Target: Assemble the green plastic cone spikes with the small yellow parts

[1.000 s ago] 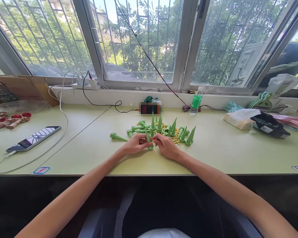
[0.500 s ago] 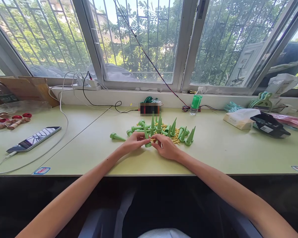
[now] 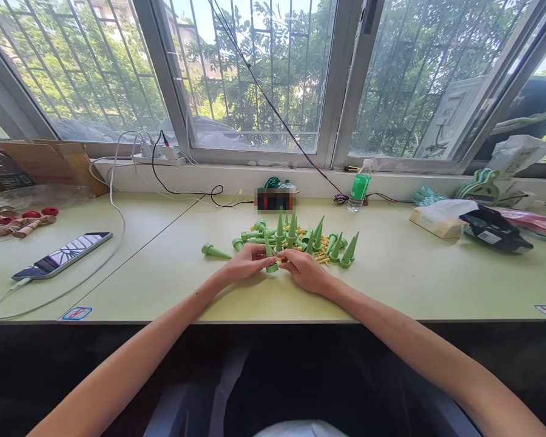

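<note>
At the far left we see a cardboard box [image 3: 40,165] standing at the back of the table [image 3: 164,291], with wooden pieces and red balls [image 3: 20,223] in front of it. Next comes a phone [image 3: 61,256] lying flat, its white cable [image 3: 9,317] plugged into the near end, and beyond it a power strip [image 3: 161,159] on the ledge beneath the windows.

Near the middle we find one green spike on its side [image 3: 216,250], just beside our left hand [image 3: 248,261]. That hand is closed, thumb and fingers gripping a green spike [image 3: 268,246] with its tip up and its wide end low, close to the tabletop. Our right hand [image 3: 304,269] is curled, its fingertips pinched on a small yellow piece [image 3: 280,260] right beside the gripped spike; we cannot tell whether the two touch.

Behind both hands we have a cluster of green spikes [image 3: 292,230], some upright, some lying, among scattered yellow pieces [image 3: 321,257]. Farther right stand a bottle with a green label [image 3: 359,187], then a tissue box [image 3: 432,221] and a black package [image 3: 495,229].
</note>
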{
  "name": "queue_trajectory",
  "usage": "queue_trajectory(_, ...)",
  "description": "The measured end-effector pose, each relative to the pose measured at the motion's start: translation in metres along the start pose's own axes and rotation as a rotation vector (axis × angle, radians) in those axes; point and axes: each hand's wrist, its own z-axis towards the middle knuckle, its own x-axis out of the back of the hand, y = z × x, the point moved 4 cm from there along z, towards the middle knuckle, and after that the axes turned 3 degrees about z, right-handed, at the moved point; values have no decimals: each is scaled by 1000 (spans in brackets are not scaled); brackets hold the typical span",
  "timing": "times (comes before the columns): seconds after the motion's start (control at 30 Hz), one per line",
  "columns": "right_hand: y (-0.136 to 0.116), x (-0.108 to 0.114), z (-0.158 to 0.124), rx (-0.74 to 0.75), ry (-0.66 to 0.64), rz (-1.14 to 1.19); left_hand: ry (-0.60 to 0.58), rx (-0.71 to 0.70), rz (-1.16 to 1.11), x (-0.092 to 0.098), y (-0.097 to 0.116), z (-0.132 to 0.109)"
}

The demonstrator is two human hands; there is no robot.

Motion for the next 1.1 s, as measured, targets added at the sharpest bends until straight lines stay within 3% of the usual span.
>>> queue_trajectory(0.3, 1, -3, 0, -69, -51, -132, -66, -105, 29, -9, 12, 0)
queue_trajectory(0.7, 3, 1, 1, -190, 28, -158, 10, -100, 79, -4, 8, 1)
queue_trajectory(1.1, 2, -1, 2, -232, -40, -275, -11, -180, 222, -7, 12, 0)
